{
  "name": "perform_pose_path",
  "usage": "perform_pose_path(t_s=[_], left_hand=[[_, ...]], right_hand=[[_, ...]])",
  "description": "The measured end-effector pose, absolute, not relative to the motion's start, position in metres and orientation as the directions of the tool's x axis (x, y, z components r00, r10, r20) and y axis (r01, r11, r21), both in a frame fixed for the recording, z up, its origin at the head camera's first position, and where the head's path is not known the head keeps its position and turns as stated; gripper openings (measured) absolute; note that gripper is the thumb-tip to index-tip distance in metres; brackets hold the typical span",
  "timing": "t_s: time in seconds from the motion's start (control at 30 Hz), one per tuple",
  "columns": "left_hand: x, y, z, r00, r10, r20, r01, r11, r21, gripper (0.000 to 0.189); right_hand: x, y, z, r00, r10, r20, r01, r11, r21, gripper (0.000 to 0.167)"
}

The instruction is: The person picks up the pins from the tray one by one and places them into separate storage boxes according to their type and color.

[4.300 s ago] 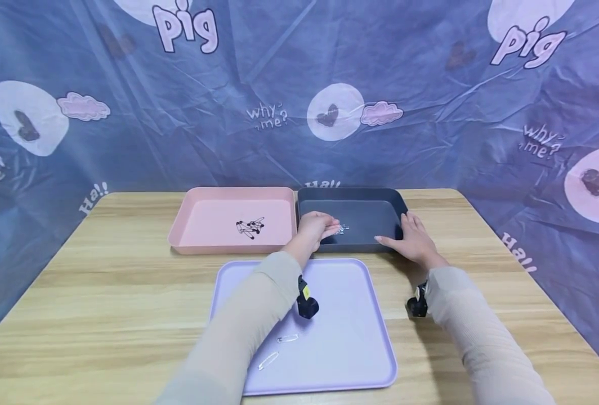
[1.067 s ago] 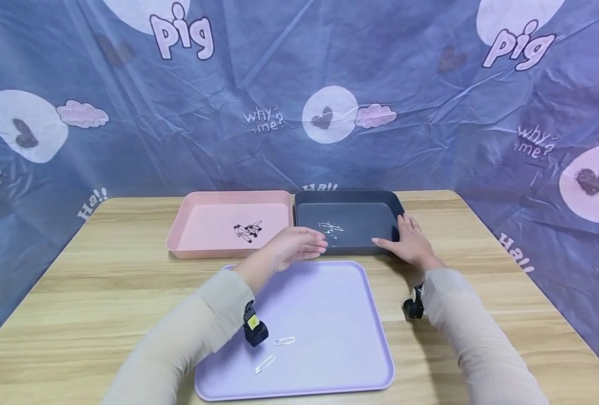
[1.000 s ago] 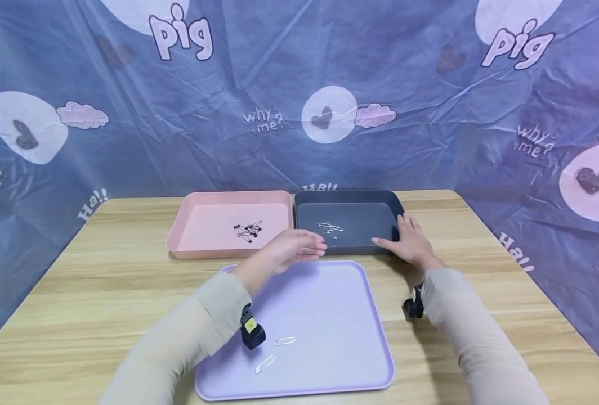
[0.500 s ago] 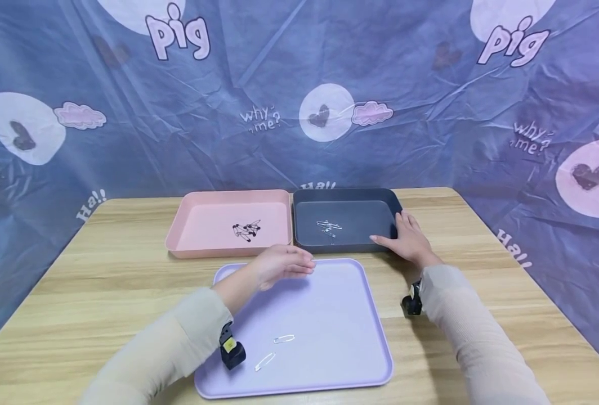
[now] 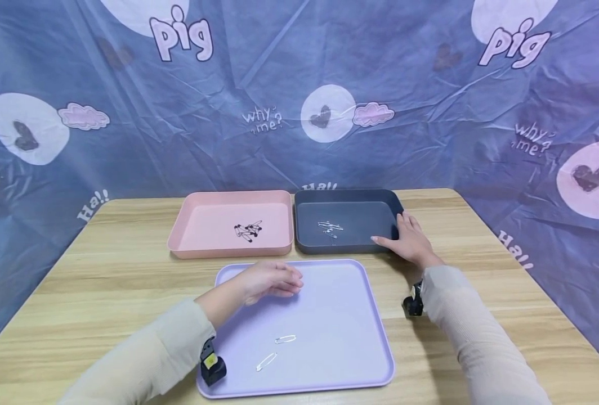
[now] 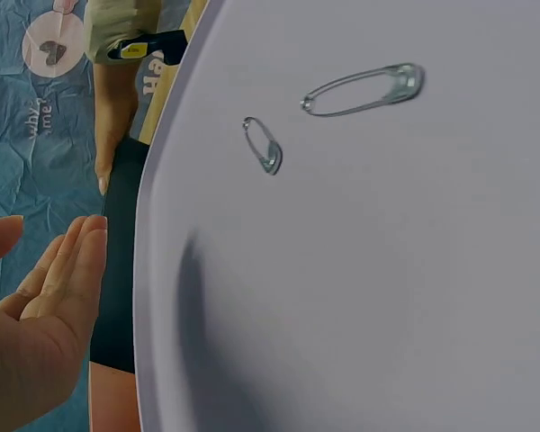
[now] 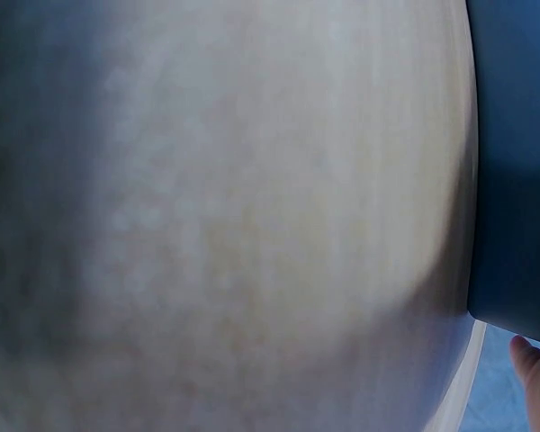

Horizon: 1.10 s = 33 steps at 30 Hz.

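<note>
My left hand hovers over the upper left of the lilac tray, fingers extended and nothing between them. Two silver safety pins lie on that tray: one safety pin and, nearer me, another safety pin. In the left wrist view the same hand shows a gap between thumb and fingers. My right hand rests at the right front corner of the dark blue tray, thumb along the front rim and fingers on the right side. A small heap of silver safety pins lies inside it.
Left of the dark tray stands a pink tray with several black-tipped safety pins in it. Both trays stand at the back of the wooden table, before a blue printed cloth.
My left hand has drawn back from the dark tray, leftward and toward me, over the lilac tray. Silver pins now show fully in the dark tray. The right hand stays in place.
</note>
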State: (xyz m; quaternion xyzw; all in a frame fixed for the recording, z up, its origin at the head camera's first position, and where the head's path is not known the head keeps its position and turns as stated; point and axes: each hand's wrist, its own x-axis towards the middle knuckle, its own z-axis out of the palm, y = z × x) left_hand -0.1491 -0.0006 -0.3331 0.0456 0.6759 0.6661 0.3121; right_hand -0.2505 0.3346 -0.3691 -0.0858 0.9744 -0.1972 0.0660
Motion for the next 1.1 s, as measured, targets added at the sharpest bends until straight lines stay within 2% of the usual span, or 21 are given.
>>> perform_pose_path(t_s=[0.53,0.93,1.1], left_hand=[[-0.127,-0.014,-0.343,-0.743,0.536,-0.4,-0.358,0.187,0.915,0.027],[-0.12,-0.017,-0.351,-0.73,0.534,-0.426,-0.306,0.302,0.903,0.021],[-0.117,-0.017,-0.355,-0.748,0.532,-0.397,-0.216,0.37,0.904,0.017]], right_hand=[[-0.251,0.335,-0.372,-0.976,-0.2,-0.089,-0.15,0.908,-0.392,0.108],[-0.253,0.337,-0.372,-0.975,-0.202,-0.087,-0.154,0.909,-0.387,0.107],[-0.253,0.337,-0.372,-0.976,-0.202,-0.086,-0.154,0.909,-0.388,0.107]])
